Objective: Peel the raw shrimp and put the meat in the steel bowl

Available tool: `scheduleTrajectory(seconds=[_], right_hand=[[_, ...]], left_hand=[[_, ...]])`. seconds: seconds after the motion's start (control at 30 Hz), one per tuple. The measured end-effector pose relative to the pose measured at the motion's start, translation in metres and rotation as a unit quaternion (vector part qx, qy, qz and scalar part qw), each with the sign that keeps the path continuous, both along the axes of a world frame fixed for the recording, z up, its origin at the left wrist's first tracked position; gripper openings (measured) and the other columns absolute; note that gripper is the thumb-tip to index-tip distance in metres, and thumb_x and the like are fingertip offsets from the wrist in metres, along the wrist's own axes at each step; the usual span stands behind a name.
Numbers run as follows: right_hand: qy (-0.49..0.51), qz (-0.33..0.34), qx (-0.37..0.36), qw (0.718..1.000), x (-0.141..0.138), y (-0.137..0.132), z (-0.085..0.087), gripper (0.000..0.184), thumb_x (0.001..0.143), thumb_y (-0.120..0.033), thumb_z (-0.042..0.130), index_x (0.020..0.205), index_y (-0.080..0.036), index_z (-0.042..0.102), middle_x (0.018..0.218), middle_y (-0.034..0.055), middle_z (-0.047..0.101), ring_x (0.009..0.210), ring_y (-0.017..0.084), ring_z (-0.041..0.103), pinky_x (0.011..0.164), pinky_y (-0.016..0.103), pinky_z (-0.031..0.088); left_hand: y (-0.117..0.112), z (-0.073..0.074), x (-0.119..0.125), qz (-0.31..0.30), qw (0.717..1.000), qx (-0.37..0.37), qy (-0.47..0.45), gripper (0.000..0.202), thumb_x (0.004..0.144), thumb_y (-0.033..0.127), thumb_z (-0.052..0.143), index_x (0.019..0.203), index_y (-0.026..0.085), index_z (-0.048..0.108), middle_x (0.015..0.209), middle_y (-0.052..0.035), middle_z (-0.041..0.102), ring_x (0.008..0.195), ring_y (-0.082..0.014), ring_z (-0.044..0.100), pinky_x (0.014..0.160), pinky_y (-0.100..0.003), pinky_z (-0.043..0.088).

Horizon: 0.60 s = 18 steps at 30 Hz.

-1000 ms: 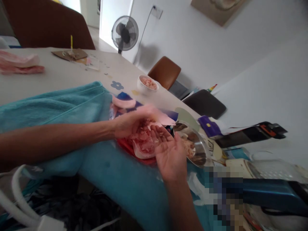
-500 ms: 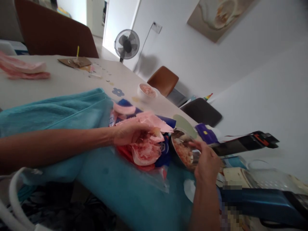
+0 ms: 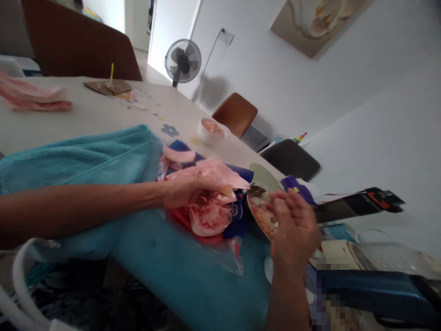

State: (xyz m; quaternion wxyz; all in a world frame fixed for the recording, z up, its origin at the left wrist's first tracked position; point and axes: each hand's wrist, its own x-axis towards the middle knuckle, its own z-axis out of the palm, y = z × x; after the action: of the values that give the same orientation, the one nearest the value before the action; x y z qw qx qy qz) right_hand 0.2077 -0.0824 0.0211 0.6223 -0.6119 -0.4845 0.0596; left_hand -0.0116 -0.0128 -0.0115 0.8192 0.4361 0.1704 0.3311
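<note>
My left hand [image 3: 184,192] is closed around a piece of pomelo [image 3: 226,191], pale yellow at its tip and partly hidden by my fingers. Under and around that hand lie pink pomelo peels [image 3: 212,218], heaped on a blue and red plastic bag [image 3: 237,230]. To the right is a metal bowl [image 3: 248,209] with peeled pinkish pulp [image 3: 263,216] inside. Over the bowl's right side my right hand [image 3: 296,225] is raised, its fingers loosely spread, and I see nothing in it. It covers part of the bowl.
A teal towel [image 3: 165,271] covers the near table [image 3: 86,119]. Farther back stand a white bowl of pulp [image 3: 212,128] and a fan [image 3: 183,60]. On the right are a purple packet [image 3: 298,189], a dark long box [image 3: 351,207] and a blue object [image 3: 372,287]. More pink peel [image 3: 37,94] lies far left.
My right hand has lifted from the bowl toward me and its fingers have opened out. My left hand stays almost where it was, on the pomelo piece.
</note>
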Motion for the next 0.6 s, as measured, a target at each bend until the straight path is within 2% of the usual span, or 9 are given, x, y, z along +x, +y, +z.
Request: scheduleTrajectory(seconds=[0.07,0.13,0.2,0.3,0.4,0.47,0.6], right_hand=[[-0.013,0.077,-0.034,0.996,-0.021,-0.006,-0.004,0.04,0.081,-0.038,0.071,0.117,-0.022,0.064,0.103,0.0061,0.071,0.078,0.019,0.071,0.068,0.037,0.06],[-0.083,0.133,-0.054,0.986,-0.04,-0.012,-0.01,0.039,0.08,-0.036,0.074,0.115,-0.023,0.064,0.097,0.0041,0.07,0.077,0.017,0.07,0.067,0.033,0.06],[-0.156,0.154,-0.046,0.975,-0.054,-0.016,-0.016,0.043,0.079,-0.035,0.075,0.117,-0.022,0.062,0.097,0.0043,0.068,0.079,0.017,0.069,0.067,0.032,0.06],[-0.261,0.124,0.008,0.957,-0.065,-0.016,-0.022,0.032,0.085,-0.03,0.07,0.115,-0.022,0.06,0.094,0.0039,0.068,0.074,0.016,0.068,0.065,0.03,0.059],[-0.351,0.091,0.065,0.93,-0.067,-0.014,-0.021,0.017,0.09,-0.017,0.06,0.107,-0.021,0.061,0.093,0.004,0.07,0.08,0.016,0.068,0.07,0.029,0.058],[-0.378,0.082,0.088,0.918,-0.066,-0.013,-0.018,0.017,0.09,-0.014,0.057,0.105,-0.021,0.061,0.093,0.0039,0.071,0.084,0.016,0.068,0.072,0.029,0.057],[-0.394,0.087,0.11,0.908,-0.063,-0.014,-0.014,0.016,0.089,-0.012,0.057,0.101,-0.022,0.062,0.089,0.0028,0.07,0.081,0.016,0.068,0.069,0.028,0.056]], left_hand=[[0.0,-0.003,0.0,-0.014,1.0,-0.012,-0.006,0.022,0.082,0.036,0.074,0.09,0.015,0.075,0.08,-0.0038,0.067,0.063,-0.0083,0.055,0.056,-0.019,0.043],[0.0,-0.005,0.0,-0.03,0.999,-0.024,-0.012,0.022,0.083,0.036,0.074,0.088,0.015,0.076,0.078,-0.0037,0.068,0.063,-0.0078,0.056,0.056,-0.018,0.044],[0.0,-0.006,0.0,-0.048,0.998,-0.033,-0.015,0.023,0.083,0.037,0.074,0.088,0.015,0.077,0.081,-0.005,0.071,0.068,-0.0091,0.06,0.061,-0.018,0.047],[-0.001,-0.006,0.001,-0.062,0.998,-0.023,-0.021,0.025,0.084,0.039,0.073,0.09,0.015,0.078,0.091,-0.0066,0.073,0.079,-0.0114,0.064,0.068,-0.019,0.05],[-0.001,-0.005,0.001,-0.07,0.997,-0.01,-0.021,0.022,0.084,0.037,0.073,0.082,0.016,0.078,0.081,-0.0036,0.072,0.07,-0.0084,0.06,0.061,-0.016,0.047],[-0.001,-0.004,0.0,-0.08,0.997,-0.004,-0.016,0.022,0.083,0.036,0.073,0.076,0.016,0.076,0.073,-0.0019,0.068,0.065,-0.0073,0.057,0.057,-0.016,0.045],[-0.001,0.0,-0.001,-0.081,0.997,-0.019,-0.006,0.023,0.078,0.037,0.078,0.077,0.014,0.075,0.071,-0.0023,0.067,0.065,-0.008,0.059,0.055,-0.016,0.045]])
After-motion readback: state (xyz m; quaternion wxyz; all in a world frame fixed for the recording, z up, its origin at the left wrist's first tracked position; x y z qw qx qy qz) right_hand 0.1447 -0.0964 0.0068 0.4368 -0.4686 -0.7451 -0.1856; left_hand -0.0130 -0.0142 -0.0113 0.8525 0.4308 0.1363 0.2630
